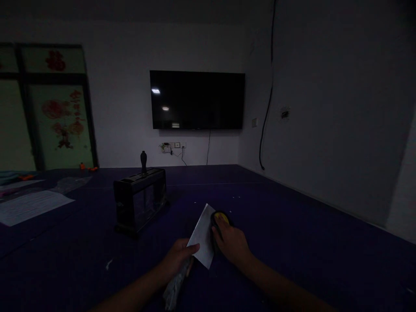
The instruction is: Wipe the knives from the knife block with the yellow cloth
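Note:
My left hand (178, 256) is closed around the grey handle of a wide white blade (203, 237), which stands tilted over the dark blue table (292, 234). My right hand (230, 243) lies beside the blade on a small yellow and black object (221, 216), its fingers curved over it. The room is dim, so I cannot make out what the small object is. Both forearms reach in from the bottom edge.
A black knife block (139, 199) with one dark handle (143, 161) sticking up stands to the left beyond my hands. White sheets (29, 206) lie at the far left. A dark television (197, 99) hangs on the back wall.

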### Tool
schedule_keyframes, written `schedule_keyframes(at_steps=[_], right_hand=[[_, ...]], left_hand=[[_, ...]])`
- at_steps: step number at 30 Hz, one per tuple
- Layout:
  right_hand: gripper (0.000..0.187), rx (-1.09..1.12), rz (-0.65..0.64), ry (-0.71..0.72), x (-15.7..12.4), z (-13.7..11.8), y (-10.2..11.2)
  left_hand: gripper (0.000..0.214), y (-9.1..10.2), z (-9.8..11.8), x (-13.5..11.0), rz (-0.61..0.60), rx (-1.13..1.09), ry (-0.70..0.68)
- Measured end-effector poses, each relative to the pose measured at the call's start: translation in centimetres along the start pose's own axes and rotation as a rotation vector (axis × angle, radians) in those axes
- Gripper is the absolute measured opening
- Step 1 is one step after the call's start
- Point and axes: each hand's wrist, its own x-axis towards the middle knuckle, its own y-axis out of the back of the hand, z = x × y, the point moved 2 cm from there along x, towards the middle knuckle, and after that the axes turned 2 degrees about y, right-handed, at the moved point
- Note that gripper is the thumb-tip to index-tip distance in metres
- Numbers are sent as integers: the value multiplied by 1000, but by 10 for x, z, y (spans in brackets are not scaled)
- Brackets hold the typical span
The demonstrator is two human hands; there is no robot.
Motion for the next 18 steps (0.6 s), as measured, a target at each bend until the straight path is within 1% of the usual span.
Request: schedule_keyframes(at_steps=[4, 7, 13, 18], right_hand=[[45, 10, 7, 29, 0, 1, -4], [45, 17, 16, 48, 0, 3, -6], [45, 30, 18, 60, 0, 3, -6], [45, 31, 11, 55, -1, 2, -4]], left_hand=[[57, 4, -9, 4, 8, 39, 35], [58, 6, -13, 6, 19, 44, 36], [55, 5, -12, 5, 12, 46, 30], [54, 4, -12, 4, 35, 36, 44]])
